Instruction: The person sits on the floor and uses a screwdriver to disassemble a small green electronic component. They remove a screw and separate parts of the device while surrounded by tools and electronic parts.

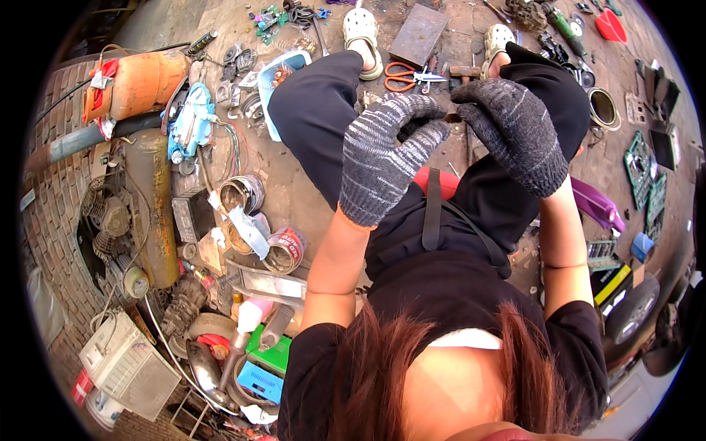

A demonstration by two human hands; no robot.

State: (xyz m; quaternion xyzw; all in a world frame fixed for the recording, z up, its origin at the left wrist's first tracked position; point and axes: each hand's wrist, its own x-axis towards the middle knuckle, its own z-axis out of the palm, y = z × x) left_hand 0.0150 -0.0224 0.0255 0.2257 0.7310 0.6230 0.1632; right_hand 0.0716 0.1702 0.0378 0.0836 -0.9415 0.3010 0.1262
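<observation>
Reddish-brown hair (379,360) hangs over our black T-shirt (452,294); in the head view our gloved left hand (386,151) and gloved right hand (518,136) have fingers curled toward thumbs, a small dark piece (452,117) between their tips, though we cannot tell which pinches it; orange-handled scissors (418,76) lie beyond

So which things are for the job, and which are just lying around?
Seemingly for the job:
small dark piece, between the gloved left hand and right hand
perhaps the orange-handled scissors, hammer and metal plate, close in front

Apparently just lying about:
orange tank
red bowl
tyre
</observation>
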